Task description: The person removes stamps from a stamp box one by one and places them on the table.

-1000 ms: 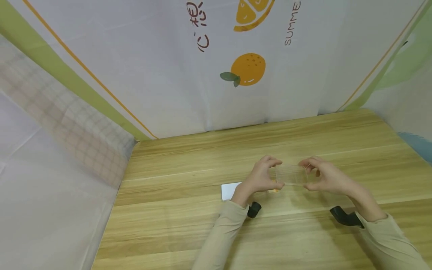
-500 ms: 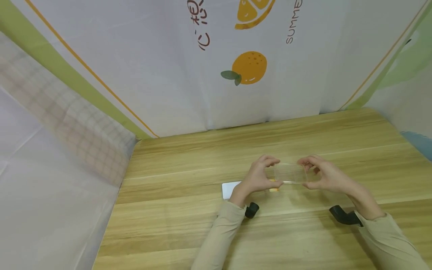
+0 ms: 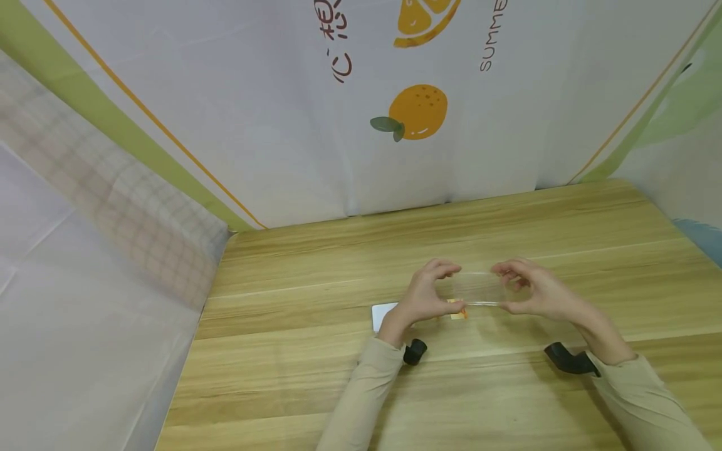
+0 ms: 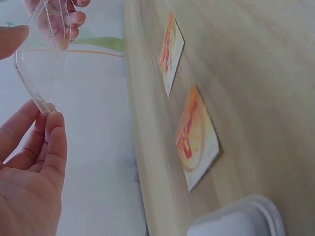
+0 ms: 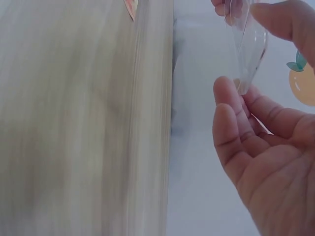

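Observation:
A clear plastic lid or shallow box [image 3: 479, 290] is held above the wooden table between both hands. My left hand [image 3: 427, 294] pinches its left end, thumb on the near edge and fingertips on the far edge. At the opposite end, my right hand [image 3: 538, 297] grips it the same way. The left wrist view shows the clear plastic [image 4: 42, 73] with rounded corners and thin walls. Two small orange-and-cream sachets lie on the table below, a nearer sachet [image 4: 197, 142] and a farther sachet [image 4: 171, 54]. Beside them is a white, rounded-corner box [image 4: 236, 221], cut off by the frame.
In the head view the white box [image 3: 382, 317] is partly hidden by the left hand and wrist. Black wrist mounts show by the left sleeve [image 3: 363, 388] and right sleeve [image 3: 643, 398]. A printed white curtain [image 3: 271, 125] hangs along the table's back edge.
Both hands have shifted slightly left with the clear plastic between them. Its tilt has changed a little, and more of the sachet under the left thumb shows.

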The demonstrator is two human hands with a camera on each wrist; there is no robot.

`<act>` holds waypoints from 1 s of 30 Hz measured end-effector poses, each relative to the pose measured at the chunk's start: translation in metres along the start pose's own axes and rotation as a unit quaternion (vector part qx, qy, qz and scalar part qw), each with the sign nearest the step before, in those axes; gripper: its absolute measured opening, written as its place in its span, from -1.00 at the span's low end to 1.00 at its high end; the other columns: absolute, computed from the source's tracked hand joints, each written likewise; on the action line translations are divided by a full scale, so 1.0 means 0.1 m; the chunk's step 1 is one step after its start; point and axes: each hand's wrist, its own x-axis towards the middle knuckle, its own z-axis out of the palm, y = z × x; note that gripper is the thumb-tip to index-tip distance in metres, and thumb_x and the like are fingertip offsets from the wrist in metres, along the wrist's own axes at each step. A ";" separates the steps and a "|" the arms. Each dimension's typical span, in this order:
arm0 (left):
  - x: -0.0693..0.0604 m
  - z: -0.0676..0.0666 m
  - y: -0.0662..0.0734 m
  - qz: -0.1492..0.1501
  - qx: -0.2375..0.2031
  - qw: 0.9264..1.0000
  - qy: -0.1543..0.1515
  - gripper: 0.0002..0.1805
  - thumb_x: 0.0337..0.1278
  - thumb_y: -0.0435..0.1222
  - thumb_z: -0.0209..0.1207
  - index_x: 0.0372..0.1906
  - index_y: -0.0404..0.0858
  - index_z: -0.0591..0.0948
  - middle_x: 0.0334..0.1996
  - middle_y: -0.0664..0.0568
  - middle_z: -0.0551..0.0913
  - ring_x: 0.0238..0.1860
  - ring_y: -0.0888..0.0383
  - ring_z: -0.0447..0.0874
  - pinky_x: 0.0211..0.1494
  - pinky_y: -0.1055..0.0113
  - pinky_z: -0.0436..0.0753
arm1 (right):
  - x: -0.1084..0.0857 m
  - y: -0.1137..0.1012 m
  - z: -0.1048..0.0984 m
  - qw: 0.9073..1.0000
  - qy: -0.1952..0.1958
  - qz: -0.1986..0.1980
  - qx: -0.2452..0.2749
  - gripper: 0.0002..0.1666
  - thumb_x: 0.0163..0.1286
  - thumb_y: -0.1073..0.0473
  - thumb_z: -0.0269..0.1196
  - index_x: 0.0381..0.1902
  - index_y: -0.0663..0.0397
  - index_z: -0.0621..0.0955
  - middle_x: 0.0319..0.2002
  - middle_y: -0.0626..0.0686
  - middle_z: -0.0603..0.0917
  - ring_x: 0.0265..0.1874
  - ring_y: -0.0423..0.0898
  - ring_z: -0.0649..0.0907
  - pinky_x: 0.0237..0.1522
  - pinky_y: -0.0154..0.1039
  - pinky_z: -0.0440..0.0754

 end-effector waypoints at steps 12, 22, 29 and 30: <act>-0.07 -0.05 -0.06 -0.003 -0.004 1.000 0.007 -0.35 -0.21 -0.35 0.44 0.10 -0.45 0.50 0.03 -0.09 0.50 0.01 0.06 0.47 0.12 0.39 0.48 | 0.07 -0.02 0.07 1.000 -0.012 0.006 0.024 -0.33 -0.08 0.39 0.46 0.05 0.34 0.48 -0.09 0.18 0.56 -0.25 -0.07 0.57 -0.23 -0.34 0.62; -0.12 -0.09 -0.09 -0.012 -0.010 1.000 0.008 -0.35 -0.18 -0.36 0.42 0.12 -0.45 0.49 0.06 -0.09 0.49 0.02 0.06 0.46 0.13 0.27 0.50 | 0.11 -0.02 0.12 0.999 -0.017 0.012 0.025 -0.34 -0.07 0.38 0.46 0.04 0.36 0.48 -0.12 0.18 0.56 -0.26 -0.02 0.57 -0.22 -0.33 0.61; -0.16 -0.12 -0.10 -0.014 -0.016 1.000 0.010 -0.37 -0.16 -0.37 0.39 0.12 -0.46 0.48 0.07 -0.11 0.48 0.03 0.02 0.46 0.14 0.29 0.49 | 0.14 -0.04 0.15 0.999 -0.019 0.015 0.025 -0.35 -0.05 0.37 0.45 0.04 0.37 0.48 -0.13 0.18 0.55 -0.26 0.01 0.58 -0.22 -0.31 0.62; -0.16 -0.12 -0.09 -0.014 -0.017 1.000 0.010 -0.37 -0.16 -0.37 0.39 0.12 -0.46 0.48 0.07 -0.11 0.48 0.03 0.02 0.46 0.14 0.29 0.49 | 0.14 -0.04 0.15 0.999 -0.019 0.015 0.025 -0.35 -0.05 0.37 0.45 0.04 0.37 0.48 -0.12 0.18 0.56 -0.26 0.00 0.58 -0.22 -0.31 0.62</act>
